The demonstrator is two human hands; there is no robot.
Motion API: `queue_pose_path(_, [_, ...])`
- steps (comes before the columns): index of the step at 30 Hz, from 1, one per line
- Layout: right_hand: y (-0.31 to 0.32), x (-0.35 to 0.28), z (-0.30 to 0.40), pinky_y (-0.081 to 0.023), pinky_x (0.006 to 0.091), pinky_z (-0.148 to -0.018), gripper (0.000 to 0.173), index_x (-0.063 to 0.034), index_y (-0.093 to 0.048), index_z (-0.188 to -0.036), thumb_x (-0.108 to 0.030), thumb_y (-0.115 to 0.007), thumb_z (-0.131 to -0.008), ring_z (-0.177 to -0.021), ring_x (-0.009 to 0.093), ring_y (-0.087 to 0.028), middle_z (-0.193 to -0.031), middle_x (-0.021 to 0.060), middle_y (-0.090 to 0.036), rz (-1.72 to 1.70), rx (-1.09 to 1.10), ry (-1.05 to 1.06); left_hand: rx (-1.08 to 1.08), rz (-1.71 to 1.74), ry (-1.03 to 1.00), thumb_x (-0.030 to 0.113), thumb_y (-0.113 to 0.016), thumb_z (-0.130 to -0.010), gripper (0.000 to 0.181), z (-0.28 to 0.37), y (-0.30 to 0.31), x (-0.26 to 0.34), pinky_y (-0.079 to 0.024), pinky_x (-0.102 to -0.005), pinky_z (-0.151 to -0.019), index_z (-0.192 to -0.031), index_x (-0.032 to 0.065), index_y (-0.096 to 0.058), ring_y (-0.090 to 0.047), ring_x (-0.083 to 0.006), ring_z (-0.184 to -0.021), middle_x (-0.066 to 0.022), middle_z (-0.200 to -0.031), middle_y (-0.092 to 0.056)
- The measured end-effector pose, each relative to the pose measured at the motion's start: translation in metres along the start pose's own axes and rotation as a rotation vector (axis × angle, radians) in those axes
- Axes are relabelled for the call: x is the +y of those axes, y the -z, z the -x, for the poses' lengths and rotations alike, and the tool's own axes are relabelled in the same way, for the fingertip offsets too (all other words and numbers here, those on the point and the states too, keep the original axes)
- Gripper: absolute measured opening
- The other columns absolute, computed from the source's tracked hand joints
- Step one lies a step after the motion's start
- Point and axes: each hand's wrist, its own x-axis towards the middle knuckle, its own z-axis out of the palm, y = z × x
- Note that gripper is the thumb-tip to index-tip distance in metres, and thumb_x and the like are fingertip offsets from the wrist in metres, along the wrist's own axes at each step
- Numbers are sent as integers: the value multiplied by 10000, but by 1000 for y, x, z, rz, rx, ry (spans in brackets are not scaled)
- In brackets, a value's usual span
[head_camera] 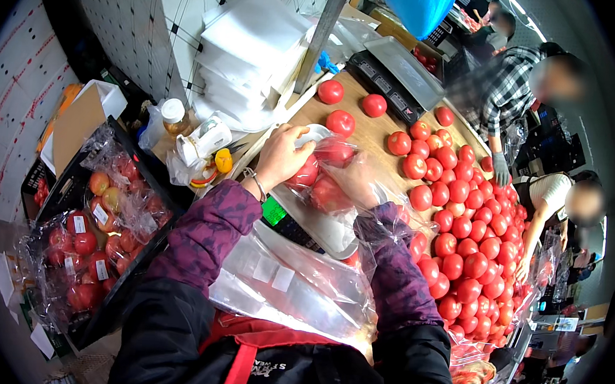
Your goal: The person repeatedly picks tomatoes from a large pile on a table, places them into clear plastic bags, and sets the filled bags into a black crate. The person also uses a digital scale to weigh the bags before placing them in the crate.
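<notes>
In the head view, a clear plastic bag of tomatoes (329,194) rests over the metal pan of a digital scale (337,233) with a lit green display. My right hand (363,179) is inside the bag, seen through the film beside the tomatoes; its fingertips are hard to make out. My left hand (284,154) is at the bag's left side, fingers bent over its edge by a white dish rim; whether it pinches the film is not plain. Flat clear plastic bags (299,290) lie between my forearms. A large heap of loose tomatoes (474,234) spreads to the right.
A black crate (154,255) with bagged, labelled tomatoes stands at left. White foam sheets (248,50), a lidded jar (174,114) and a yellow-handled tool (223,160) are near the post. A second scale (388,84) is at the back. Co-workers (514,84) reach toward the heap from the far side.
</notes>
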Motion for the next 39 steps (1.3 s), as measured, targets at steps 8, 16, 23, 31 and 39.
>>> queue_pose_path(8, [3, -8, 9, -500, 412, -797, 669, 93, -556, -1034, -333, -775, -566, -903, 371, -634, -964, 275, -623, -153, 69, -6, -278, -266, 18, 372, -557, -882, 475, 9, -17, 0, -455, -417, -864, -1237, 58, -531, -569, -356, -998, -183, -1082, -597])
queue_pose_path(16, [16, 8, 27, -485, 370, -829, 638, 21, -526, -1164, -241, -748, -626, -954, 292, -612, -1034, 197, -612, -337, 98, 127, -301, 260, 215, 392, -571, -896, 565, 1, -10, -19, -466, -347, -839, -1215, -70, -512, -609, -267, -964, -206, -1038, -623])
queue_pose_path(23, [29, 8, 45, -472, 335, -867, 658, -14, -499, -1225, -203, -770, -656, -1000, 234, -592, -1076, 151, -608, -504, -38, 147, -397, 725, 446, 308, -562, -927, 390, -13, -21, -9, -445, -257, -800, -1136, -20, -582, -567, -117, -864, -42, -944, -626])
queue_pose_path(31, [24, 2, 45, -467, 324, -888, 631, 25, -488, -1220, -265, -763, -732, -1020, 239, -585, -1104, 175, -598, -531, 20, 134, -269, 735, 432, 149, -562, -914, 176, -17, -40, -13, -415, -229, -561, -844, 1, -628, -496, -45, -638, 28, -717, -580])
queue_pose_path(39, [22, -6, 41, -470, 281, -846, 500, 44, -511, -1217, -202, -692, -821, -912, 129, -583, -1031, 85, -624, -1034, -105, -79, -130, 556, 334, 117, -580, -889, 166, -12, -42, -8, -378, -252, -509, -813, -25, -622, -448, -47, -578, 12, -631, -554])
